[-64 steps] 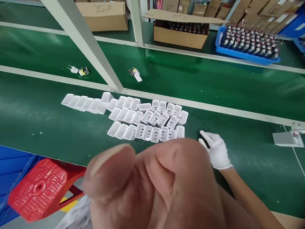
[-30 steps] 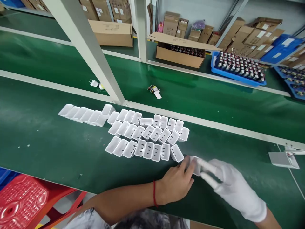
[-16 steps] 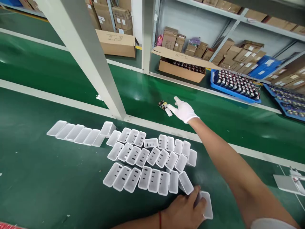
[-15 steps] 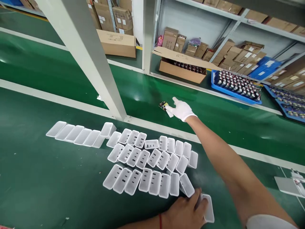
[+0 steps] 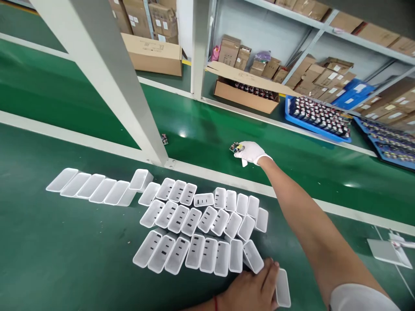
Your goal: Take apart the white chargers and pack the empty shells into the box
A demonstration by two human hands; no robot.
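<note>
My right hand (image 5: 251, 152), in a white glove, is out over the green belt (image 5: 201, 125). Its fingers are closed round the edge of a small circuit board (image 5: 237, 147) with a yellow part on it. My bare left hand (image 5: 249, 287) lies low in the view, fingers stretched out against a white plastic case (image 5: 283, 288) on its right. Its fingertips come close to another tilted white case (image 5: 253, 256). Several open white cases (image 5: 196, 251) with dark slots stand in rows left of this hand. A second circuit board (image 5: 164, 139) lies on the belt beside the post.
A slanting grey post (image 5: 106, 82) rises at the left, from a pale rail (image 5: 210, 175) along the belt. Plain white cases (image 5: 87, 185) form a row at left. Beyond the belt are an open carton (image 5: 246, 97) and a blue tray (image 5: 317, 119) of parts.
My right hand has closed on the circuit board, which it was reaching over before. My left fingers have straightened beside the right-hand case. Another board now shows beside the post.
</note>
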